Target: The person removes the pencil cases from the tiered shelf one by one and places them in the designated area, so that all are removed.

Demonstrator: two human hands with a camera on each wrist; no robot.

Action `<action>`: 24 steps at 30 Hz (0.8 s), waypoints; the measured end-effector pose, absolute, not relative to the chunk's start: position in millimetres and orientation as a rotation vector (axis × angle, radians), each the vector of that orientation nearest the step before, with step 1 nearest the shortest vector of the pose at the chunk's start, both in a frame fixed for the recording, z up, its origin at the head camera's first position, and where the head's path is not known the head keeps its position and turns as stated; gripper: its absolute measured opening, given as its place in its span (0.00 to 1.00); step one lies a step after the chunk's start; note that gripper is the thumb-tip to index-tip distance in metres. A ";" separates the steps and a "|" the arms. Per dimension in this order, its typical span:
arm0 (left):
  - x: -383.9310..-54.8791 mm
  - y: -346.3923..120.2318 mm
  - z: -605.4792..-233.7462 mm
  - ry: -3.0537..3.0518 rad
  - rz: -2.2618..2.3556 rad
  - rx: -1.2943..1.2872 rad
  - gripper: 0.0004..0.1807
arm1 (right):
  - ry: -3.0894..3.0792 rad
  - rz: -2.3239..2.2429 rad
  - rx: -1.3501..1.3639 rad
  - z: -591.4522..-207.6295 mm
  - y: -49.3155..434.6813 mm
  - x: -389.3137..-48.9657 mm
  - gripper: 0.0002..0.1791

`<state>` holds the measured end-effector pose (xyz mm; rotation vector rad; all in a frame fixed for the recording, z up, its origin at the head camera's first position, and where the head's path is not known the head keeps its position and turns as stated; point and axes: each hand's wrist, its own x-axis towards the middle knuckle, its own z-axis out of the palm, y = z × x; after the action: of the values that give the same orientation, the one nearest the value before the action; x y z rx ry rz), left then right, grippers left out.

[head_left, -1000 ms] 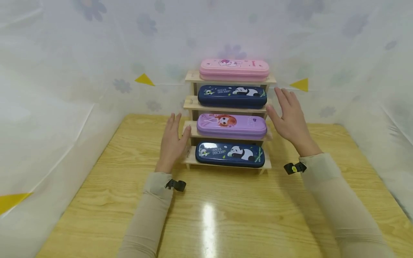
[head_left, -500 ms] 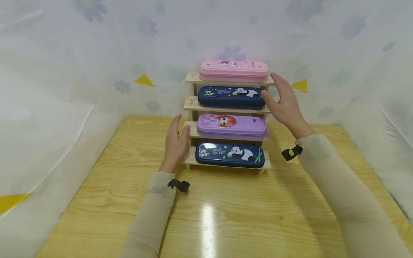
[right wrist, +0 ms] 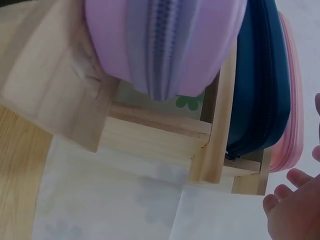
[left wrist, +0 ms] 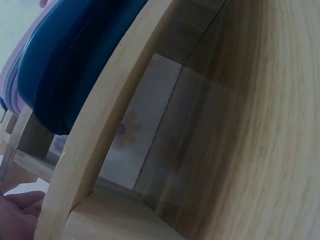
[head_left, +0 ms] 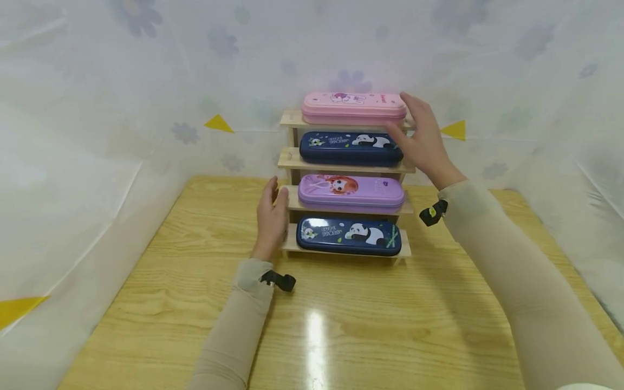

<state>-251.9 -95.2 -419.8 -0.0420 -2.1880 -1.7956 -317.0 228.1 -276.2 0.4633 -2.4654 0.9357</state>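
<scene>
A stepped wooden rack (head_left: 292, 157) holds a pencil case on each of its tiers. From top to bottom these are a pink case (head_left: 353, 115), a navy panda case (head_left: 341, 153), a purple case (head_left: 351, 199) and another navy panda case (head_left: 348, 235). My right hand (head_left: 428, 146) is at the right end of the pink case, thumb and fingers spread apart. In the right wrist view, its fingertips (right wrist: 283, 191) lie close to that case; contact is unclear. My left hand (head_left: 271, 219) is beside the rack's lower left side, fingers loosely bent; whether it touches the wood is unclear.
The rack stands on a wood-grain table (head_left: 195, 303). Behind and at the sides hangs a pale flower-patterned sheet (head_left: 244, 70). Yellow triangles (head_left: 219, 123) mark the sheet. Each wrist wears a black strap with a small camera (head_left: 285, 282).
My right hand has moved up and left, from beside the middle tiers to the pink case's right end. My left hand has shifted slightly right toward the rack. The cases remain in place.
</scene>
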 end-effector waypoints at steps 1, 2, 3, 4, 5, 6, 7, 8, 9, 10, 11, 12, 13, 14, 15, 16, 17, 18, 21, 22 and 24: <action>-252.4 -94.2 -420.7 -2.184 -1.796 -0.049 0.32 | -2.473 0.922 0.461 -275.1 227.0 -318.5 0.41; -253.0 -93.3 -421.4 -2.181 -1.792 -0.056 0.32 | -2.474 0.903 0.466 -274.0 226.3 -320.5 0.41; -253.6 -92.6 -422.0 -2.181 -1.782 -0.065 0.32 | -2.478 0.887 0.470 -272.9 225.6 -322.7 0.41; -254.3 -91.8 -422.6 -2.183 -1.767 -0.070 0.31 | -2.485 0.870 0.472 -271.9 224.8 -325.0 0.40; -255.0 -91.1 -423.3 -2.188 -1.755 -0.073 0.31 | -2.493 0.855 0.473 -270.8 224.1 -327.5 0.40; -255.5 -90.5 -423.9 -2.190 -1.743 -0.073 0.30 | -2.505 0.840 0.470 -269.4 223.4 -329.7 0.40; -256.0 -90.1 -424.5 -2.194 -1.733 -0.073 0.30 | -2.517 0.834 0.465 -268.0 222.6 -331.7 0.40; -256.4 -89.7 -425.0 -2.197 -1.723 -0.071 0.29 | -2.526 0.826 0.465 -266.4 222.1 -333.6 0.41; -256.8 -89.3 -425.7 -2.202 -1.715 -0.069 0.29 | -2.539 0.817 0.461 -264.8 221.4 -335.3 0.41; -256.7 -89.0 -426.3 -2.202 -1.714 -0.064 0.29 | -2.554 0.809 0.459 -263.2 220.3 -337.1 0.42; -256.7 -88.9 -427.1 -2.204 -1.710 -0.061 0.28 | -2.569 0.801 0.457 -261.6 219.3 -338.6 0.42; -256.6 -88.8 -427.8 -2.207 -1.706 -0.061 0.28 | -2.585 0.796 0.456 -260.1 218.3 -339.8 0.43; -256.3 -88.8 -428.2 -2.211 -1.702 -0.065 0.28 | -2.602 0.798 0.453 -258.9 217.4 -341.1 0.43; -256.4 -88.6 -429.1 -2.218 -1.696 -0.068 0.28 | -2.620 0.796 0.452 -258.1 216.7 -342.6 0.44; -256.5 -88.7 -430.0 -2.227 -1.692 -0.070 0.28 | -2.645 0.798 0.441 -257.6 216.1 -343.9 0.45; -256.4 -88.7 -430.8 -2.237 -1.685 -0.074 0.28 | -2.666 0.806 0.434 -257.5 215.6 -345.2 0.45; -256.2 -89.0 -431.5 -2.248 -1.679 -0.081 0.29 | -2.684 0.813 0.423 -257.7 215.2 -346.3 0.46; -256.1 -89.3 -432.2 -2.256 -1.676 -0.090 0.29 | -2.700 0.821 0.412 -258.1 214.8 -347.4 0.47; -255.8 -90.7 -434.4 -2.277 -1.664 -0.099 0.29 | -2.723 0.816 0.392 -260.5 213.3 -350.3 0.48; -255.4 -91.4 -435.0 -2.281 -1.661 -0.100 0.29 | -2.724 0.811 0.390 -261.5 212.6 -351.1 0.48; -254.8 -92.8 -436.2 -2.284 -1.653 -0.094 0.29 | -2.724 0.801 0.382 -263.2 210.7 -353.1 0.48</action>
<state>-254.8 -92.8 -436.2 -0.0935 -2.2840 -1.6526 -353.1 210.7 -263.2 0.3824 -2.7242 0.8006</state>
